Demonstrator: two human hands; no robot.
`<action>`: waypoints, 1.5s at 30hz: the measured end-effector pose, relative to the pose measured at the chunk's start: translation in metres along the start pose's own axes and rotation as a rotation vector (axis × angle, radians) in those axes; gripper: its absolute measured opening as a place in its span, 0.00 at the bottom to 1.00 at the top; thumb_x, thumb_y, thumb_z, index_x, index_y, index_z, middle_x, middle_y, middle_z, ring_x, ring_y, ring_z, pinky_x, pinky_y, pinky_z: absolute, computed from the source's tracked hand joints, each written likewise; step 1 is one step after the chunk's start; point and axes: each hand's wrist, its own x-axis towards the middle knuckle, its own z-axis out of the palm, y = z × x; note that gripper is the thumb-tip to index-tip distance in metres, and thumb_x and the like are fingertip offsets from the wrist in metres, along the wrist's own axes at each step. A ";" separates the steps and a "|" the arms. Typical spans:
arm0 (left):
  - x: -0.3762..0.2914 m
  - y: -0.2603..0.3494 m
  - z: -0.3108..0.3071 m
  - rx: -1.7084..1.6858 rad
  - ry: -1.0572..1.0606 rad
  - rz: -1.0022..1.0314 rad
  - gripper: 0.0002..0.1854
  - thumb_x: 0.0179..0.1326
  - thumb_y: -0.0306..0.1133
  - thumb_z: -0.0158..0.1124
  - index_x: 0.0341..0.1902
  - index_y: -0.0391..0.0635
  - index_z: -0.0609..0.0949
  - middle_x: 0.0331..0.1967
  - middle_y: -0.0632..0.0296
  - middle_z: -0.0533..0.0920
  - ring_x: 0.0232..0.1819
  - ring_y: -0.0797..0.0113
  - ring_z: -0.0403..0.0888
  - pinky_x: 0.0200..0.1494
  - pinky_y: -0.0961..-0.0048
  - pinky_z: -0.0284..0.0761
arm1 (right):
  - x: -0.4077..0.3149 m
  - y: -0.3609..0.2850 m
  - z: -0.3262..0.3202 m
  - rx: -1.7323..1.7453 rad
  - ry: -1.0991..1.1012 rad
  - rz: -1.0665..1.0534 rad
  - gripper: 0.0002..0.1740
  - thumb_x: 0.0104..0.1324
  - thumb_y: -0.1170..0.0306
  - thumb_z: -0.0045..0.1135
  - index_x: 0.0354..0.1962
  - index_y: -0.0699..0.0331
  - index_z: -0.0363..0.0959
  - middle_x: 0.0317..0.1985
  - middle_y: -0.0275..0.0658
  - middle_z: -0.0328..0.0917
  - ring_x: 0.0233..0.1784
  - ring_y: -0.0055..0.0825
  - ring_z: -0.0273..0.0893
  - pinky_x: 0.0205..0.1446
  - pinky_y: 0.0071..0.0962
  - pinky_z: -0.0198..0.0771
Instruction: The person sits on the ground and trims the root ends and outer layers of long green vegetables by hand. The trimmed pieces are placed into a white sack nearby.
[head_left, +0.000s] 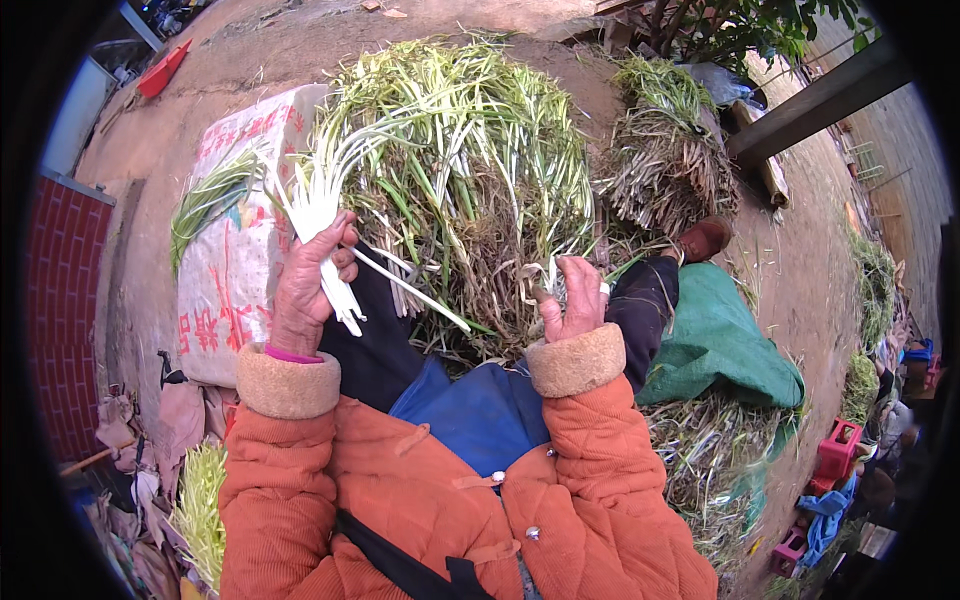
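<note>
My left hand grips a bunch of pale green-and-white leafy stalks, white ends down, with one stalk sticking out to the right. My right hand is raised at the near edge of a large heap of leafy stalks, thumb and fingers apart; some dry leaf bits lie close to its fingertips. The heap has green tops and brown, withered lower parts. On a white woven sack with red writing, left of the heap, rests a small bundle of green stalks.
A second bundle of stalks stands at the upper right by a post. Right of my leg a green woven sack lies over plant waste. Yellow-green stalks lie lower left. A red scoop sits upper left.
</note>
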 end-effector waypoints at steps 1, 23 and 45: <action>0.000 -0.010 0.005 -0.008 -0.042 -0.039 0.11 0.61 0.30 0.60 0.46 0.41 0.75 0.27 0.66 0.78 0.18 0.81 0.67 0.19 0.82 0.64 | 0.005 -0.015 0.003 0.172 -0.131 -0.103 0.27 0.57 0.64 0.57 0.52 0.68 0.65 0.49 0.50 0.67 0.52 0.48 0.66 0.57 0.42 0.60; 0.014 -0.082 0.038 0.176 0.159 0.152 0.14 0.56 0.26 0.65 0.45 0.39 0.74 0.26 0.66 0.76 0.19 0.79 0.69 0.21 0.80 0.67 | 0.047 -0.013 0.109 0.671 -0.179 0.176 0.07 0.57 0.72 0.52 0.31 0.69 0.70 0.27 0.41 0.70 0.32 0.29 0.69 0.38 0.27 0.65; 0.036 -0.100 0.026 0.063 0.188 0.061 0.10 0.53 0.24 0.66 0.39 0.39 0.77 0.25 0.66 0.78 0.21 0.77 0.74 0.22 0.80 0.73 | -0.004 0.003 0.084 0.737 0.015 0.337 0.06 0.65 0.70 0.50 0.30 0.64 0.69 0.22 0.26 0.58 0.26 0.14 0.54 0.30 0.18 0.53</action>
